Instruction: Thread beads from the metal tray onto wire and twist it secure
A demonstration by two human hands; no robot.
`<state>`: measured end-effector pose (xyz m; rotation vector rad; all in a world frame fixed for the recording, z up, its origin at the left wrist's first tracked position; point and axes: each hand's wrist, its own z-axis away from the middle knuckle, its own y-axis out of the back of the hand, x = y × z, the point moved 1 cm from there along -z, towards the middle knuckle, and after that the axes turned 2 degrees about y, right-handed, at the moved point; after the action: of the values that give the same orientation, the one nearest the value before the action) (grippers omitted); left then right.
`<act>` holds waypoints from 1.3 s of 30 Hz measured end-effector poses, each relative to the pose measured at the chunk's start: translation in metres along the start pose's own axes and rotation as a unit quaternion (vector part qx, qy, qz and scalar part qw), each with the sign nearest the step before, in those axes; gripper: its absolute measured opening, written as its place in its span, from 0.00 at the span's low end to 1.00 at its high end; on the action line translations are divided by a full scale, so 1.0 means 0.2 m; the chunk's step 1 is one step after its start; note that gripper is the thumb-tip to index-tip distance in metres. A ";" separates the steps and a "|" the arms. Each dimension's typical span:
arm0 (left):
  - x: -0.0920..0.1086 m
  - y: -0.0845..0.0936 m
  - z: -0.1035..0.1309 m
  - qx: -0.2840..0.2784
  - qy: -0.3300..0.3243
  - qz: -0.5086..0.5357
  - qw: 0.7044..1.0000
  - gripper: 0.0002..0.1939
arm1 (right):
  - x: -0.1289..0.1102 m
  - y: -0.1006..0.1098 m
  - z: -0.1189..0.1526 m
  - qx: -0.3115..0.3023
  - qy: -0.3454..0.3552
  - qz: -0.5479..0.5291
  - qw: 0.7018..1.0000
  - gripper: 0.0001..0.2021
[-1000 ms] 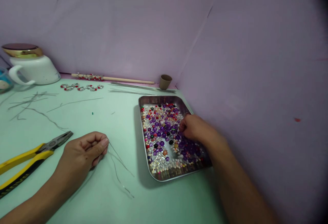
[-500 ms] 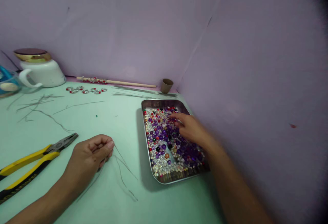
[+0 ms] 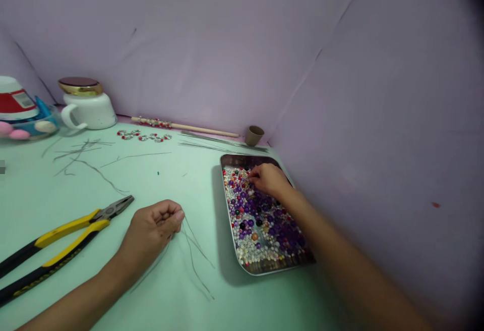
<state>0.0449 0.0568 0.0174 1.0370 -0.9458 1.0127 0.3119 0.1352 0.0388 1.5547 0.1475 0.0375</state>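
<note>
Thin wires [image 3: 193, 260] are pinched between the thumb and fingers of my left hand [image 3: 157, 225], their loose ends trailing right and down over the table. My right hand [image 3: 269, 179] reaches into the far part of a metal tray [image 3: 228, 230], fingertips drawn together among the beads [image 3: 247, 205]. Those beads are purple, clear, red, black and orange. Whether a bead sits between the right fingertips is too small to tell. Pliers [image 3: 109, 212] with yellow and black handles lie just left of my left hand, jaws slightly apart.
Along the wall lie a wooden stick [image 3: 204, 130] wound with beads, beaded wire pieces [image 3: 143, 135], straight wires [image 3: 219, 144] and a small brown cup [image 3: 254, 135]. A lidded white mug [image 3: 91, 111] stands back left, near loose wires [image 3: 91, 162]. A wall rises close on the right.
The view has swung slightly left, so things sit farther right. My right fingers, spread before, have drawn together at the beads. My left hand keeps its pinch on the wires.
</note>
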 end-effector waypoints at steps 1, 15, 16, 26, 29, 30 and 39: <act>0.00 0.00 0.00 0.001 -0.001 0.000 1.000 0.12 | -0.01 0.00 0.00 -0.005 0.000 0.005 1.000 0.08; -0.01 0.01 0.00 -0.009 -0.026 0.014 1.000 0.11 | -0.10 0.03 0.04 -0.019 -0.018 0.045 0.999 0.09; 0.00 0.00 0.00 -0.011 -0.028 0.016 0.999 0.11 | -0.10 0.05 0.05 -0.015 -0.022 0.045 0.999 0.08; 0.00 0.01 0.02 -0.019 -0.032 0.065 0.997 0.09 | -0.40 0.24 0.57 0.117 -0.042 -0.374 0.919 0.05; 0.00 0.02 0.04 -0.002 -0.023 0.059 0.998 0.09 | -0.58 0.13 0.74 0.033 -0.054 -0.583 0.810 0.08; -0.01 0.03 0.05 0.005 -0.021 0.053 0.998 0.08 | -0.62 0.08 0.77 0.014 -0.056 -0.618 0.784 0.08; 0.02 0.32 0.27 0.084 -0.049 0.042 0.994 0.07 | -0.85 -0.14 0.84 -0.055 -0.117 -0.822 0.555 0.13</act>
<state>-0.0229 0.0177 0.0491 1.2046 -1.0028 1.1349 0.1614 -0.0528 0.0247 0.7330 1.3049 -1.6113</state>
